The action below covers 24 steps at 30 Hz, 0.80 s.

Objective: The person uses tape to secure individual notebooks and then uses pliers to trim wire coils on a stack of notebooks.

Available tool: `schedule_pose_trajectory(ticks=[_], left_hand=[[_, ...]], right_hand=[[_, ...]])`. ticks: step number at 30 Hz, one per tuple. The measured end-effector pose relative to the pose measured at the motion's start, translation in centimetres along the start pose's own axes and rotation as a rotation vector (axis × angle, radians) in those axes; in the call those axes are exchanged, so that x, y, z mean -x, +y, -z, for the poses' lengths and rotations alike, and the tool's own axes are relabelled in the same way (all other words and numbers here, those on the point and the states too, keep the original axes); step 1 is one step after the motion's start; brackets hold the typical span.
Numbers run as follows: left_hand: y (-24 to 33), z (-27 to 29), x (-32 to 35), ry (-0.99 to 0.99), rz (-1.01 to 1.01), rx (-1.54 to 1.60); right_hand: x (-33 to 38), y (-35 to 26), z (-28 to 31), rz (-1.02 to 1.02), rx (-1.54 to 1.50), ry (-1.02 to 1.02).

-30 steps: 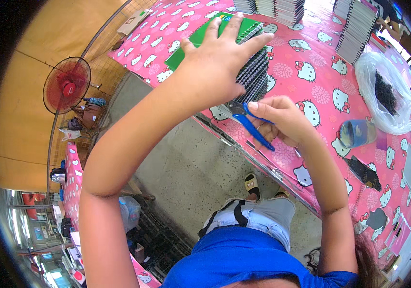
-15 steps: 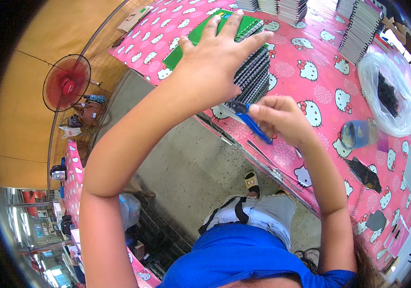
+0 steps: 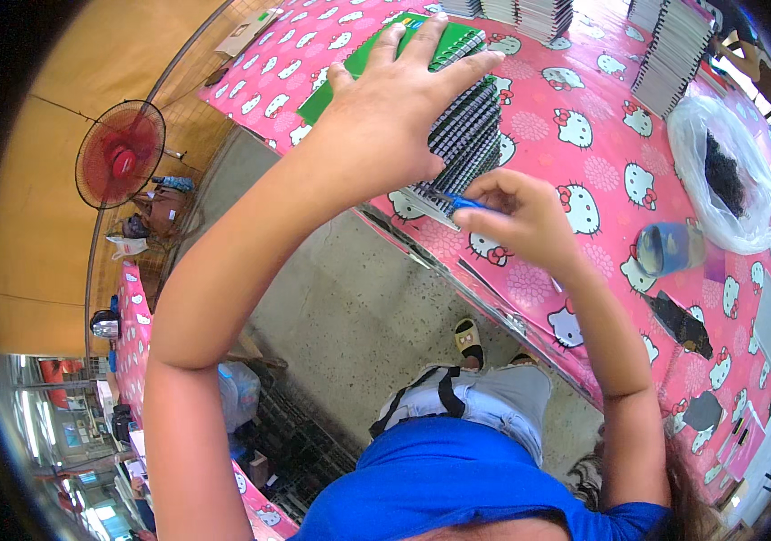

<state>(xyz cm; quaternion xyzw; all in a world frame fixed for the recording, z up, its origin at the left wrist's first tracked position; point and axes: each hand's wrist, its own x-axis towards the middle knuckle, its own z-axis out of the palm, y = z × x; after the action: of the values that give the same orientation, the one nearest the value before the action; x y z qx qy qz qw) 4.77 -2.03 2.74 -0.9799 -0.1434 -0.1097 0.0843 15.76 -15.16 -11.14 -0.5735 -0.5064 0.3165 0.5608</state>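
The handle [image 3: 469,204] I grip looks smooth plastic, the notebook [image 3: 363,59] smooth, the tablecloth [image 3: 529,128] glossy, the bag [image 3: 753,227] crinkled plastic.

1. Left grip [image 3: 394,113] covers much of green notebook [image 3: 363,56], by table's [image 3: 529,284] near edge.
2. Right grip [image 3: 522,212] hides most of blue-handled cutters [image 3: 468,204]; tips too small, contact with coils [image 3: 466,126] can't tell.
3. Notebook stacks [image 3: 543,18], table's far side: cut off by top.
4. Black bits [image 3: 725,171] in plastic bag [image 3: 687,149]: too small.
5. Person [image 3: 747,61] beyond table's far side, right: blurred, partly cut off.
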Motion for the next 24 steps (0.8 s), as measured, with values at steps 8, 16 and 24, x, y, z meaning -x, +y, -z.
schedule_pose_trajectory(ticks=[8,16,24], left_hand=[[0.0,0.2,0.3,0.005,0.004,0.011],[1.4,3.0,-0.4,-0.185,-0.025,0.019],[1.1,2.9,0.0,-0.173,-0.031,-0.026]], right_hand=[[1.0,-0.8,-0.1,0.278,0.298,0.192],[0.2,0.3,-0.4,0.324,0.304,0.192],[1.1,-0.7,-0.3,-0.145,0.070,0.004]])
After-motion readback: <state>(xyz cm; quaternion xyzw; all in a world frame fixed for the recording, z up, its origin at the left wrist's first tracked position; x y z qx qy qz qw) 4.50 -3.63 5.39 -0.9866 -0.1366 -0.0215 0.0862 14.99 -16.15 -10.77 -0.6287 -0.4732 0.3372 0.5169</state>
